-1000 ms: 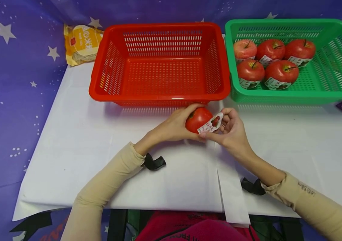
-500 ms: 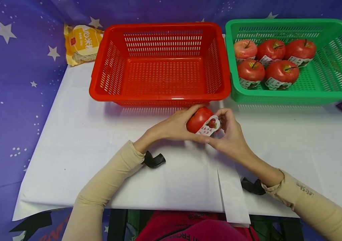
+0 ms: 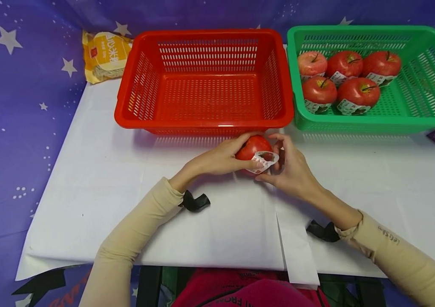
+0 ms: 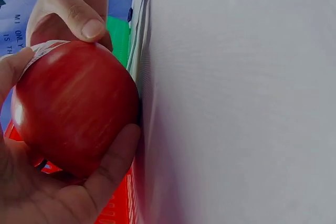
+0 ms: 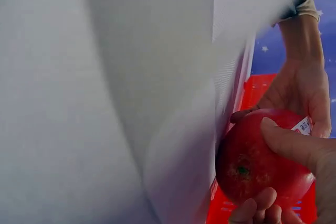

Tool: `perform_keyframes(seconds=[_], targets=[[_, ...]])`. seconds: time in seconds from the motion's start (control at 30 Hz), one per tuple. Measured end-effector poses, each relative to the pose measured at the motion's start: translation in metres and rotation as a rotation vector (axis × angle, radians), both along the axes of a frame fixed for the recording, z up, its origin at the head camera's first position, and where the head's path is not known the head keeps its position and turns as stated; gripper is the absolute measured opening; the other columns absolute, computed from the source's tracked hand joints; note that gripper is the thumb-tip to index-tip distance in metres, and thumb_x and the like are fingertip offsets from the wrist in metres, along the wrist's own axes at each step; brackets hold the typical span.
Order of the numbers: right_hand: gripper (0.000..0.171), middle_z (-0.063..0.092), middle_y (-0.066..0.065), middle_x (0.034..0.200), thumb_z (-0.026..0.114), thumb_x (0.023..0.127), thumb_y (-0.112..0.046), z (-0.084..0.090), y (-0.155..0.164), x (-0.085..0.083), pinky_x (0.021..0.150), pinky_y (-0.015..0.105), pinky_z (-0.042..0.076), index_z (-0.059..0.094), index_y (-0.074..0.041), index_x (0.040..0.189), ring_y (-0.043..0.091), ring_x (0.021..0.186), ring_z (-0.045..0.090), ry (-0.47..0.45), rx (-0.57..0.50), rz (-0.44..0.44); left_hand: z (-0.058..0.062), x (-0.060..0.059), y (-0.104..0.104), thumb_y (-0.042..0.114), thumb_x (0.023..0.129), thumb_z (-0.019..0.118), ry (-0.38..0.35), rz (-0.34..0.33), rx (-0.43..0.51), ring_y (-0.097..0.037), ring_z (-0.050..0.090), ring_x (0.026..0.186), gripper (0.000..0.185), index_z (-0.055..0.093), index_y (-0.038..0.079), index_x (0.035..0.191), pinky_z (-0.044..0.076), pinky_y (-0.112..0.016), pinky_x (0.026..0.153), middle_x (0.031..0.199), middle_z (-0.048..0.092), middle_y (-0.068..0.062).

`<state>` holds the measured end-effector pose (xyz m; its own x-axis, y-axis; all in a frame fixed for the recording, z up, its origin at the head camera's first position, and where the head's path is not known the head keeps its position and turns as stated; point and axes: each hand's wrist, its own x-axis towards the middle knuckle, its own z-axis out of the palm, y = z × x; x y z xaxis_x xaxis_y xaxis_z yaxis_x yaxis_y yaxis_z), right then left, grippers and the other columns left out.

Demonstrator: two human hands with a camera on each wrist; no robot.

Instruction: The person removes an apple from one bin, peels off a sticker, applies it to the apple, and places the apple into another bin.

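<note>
A red apple (image 3: 253, 147) with a white paper label (image 3: 264, 161) is held just above the white worktop (image 3: 98, 179), right in front of the red basket (image 3: 205, 81). The left hand (image 3: 219, 160) cups it from the left while the right hand (image 3: 292, 170) pinches the label against it. Five more labelled apples (image 3: 345, 81) sit in the green basket (image 3: 424, 85) beside.

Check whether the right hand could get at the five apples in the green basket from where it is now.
Probably yes. The green basket is open-topped with nothing over the apples, and bare table lies between. But the right hand is busy, pinching the label on the apple both hands hold.
</note>
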<state>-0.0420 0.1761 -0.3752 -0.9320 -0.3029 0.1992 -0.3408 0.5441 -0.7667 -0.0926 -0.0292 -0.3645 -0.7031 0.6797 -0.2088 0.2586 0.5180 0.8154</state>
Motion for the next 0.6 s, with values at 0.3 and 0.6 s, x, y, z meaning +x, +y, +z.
perform_keyframes(seconds=[0.3, 0.6], targets=[[0.082, 0.056, 0.008, 0.121, 0.086, 0.070, -0.024, 0.000, 0.001, -0.015, 0.075, 0.030, 0.051, 0.041, -0.011, 0.137, 0.020, 0.096, 0.058, -0.290, -0.022, 0.093, -0.004, 0.004, 0.001, 0.039, 0.075, 0.080, 0.140, -0.065, 0.022, -0.016, 0.057, 0.108, 0.081, 0.037, 0.021, 0.141, 0.048, -0.031, 0.091, 0.125, 0.057, -0.002], [0.034, 0.066, 0.013, 0.103, 0.058, 0.096, -0.022, -0.008, 0.002, -0.021, 0.070, 0.020, 0.051, 0.053, -0.005, 0.125, 0.009, 0.084, 0.064, -0.243, -0.065, 0.140, -0.007, 0.002, -0.002, 0.038, 0.067, 0.086, 0.151, -0.095, 0.084, -0.010, 0.058, 0.093, 0.082, 0.044, 0.022, 0.136, 0.049, -0.025, 0.079, 0.112, 0.062, 0.004]])
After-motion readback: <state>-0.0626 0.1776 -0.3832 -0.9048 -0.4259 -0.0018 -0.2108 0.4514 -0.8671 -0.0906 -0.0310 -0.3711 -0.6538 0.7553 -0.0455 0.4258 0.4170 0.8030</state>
